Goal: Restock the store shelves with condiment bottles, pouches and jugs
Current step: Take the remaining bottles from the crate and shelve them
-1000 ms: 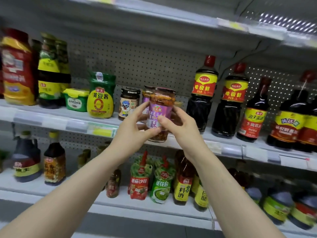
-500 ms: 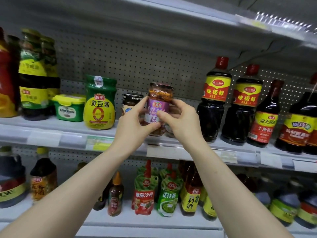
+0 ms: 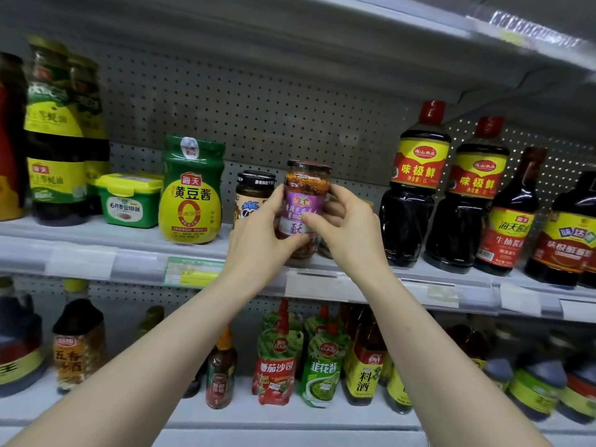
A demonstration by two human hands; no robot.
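1. Chili jar (image 3: 308, 188), purple label, upright at the front of the middle shelf (image 3: 96, 235), two places right of the soybean paste jar (image 3: 192, 195). Base is level with the shelf; cannot tell if it rests fully.
2. Left hand (image 3: 261, 233) grip: curled round the chili jar's left side, thumb low on the label.
3. Right hand (image 3: 348, 233) grip: holding the chili jar's right side, thumb across the label.
4. Black-lid jar (image 3: 254, 185) is just right of the soybean paste jar, partly behind the left hand.
5. Green tub (image 3: 129, 201) is just left of the soybean paste jar; soy sauce bottles (image 3: 416, 175) stand well right of it.

Left hand (image 3: 259, 232), right hand (image 3: 353, 235) — bare; forearms (image 3: 167, 346) bare, slender.
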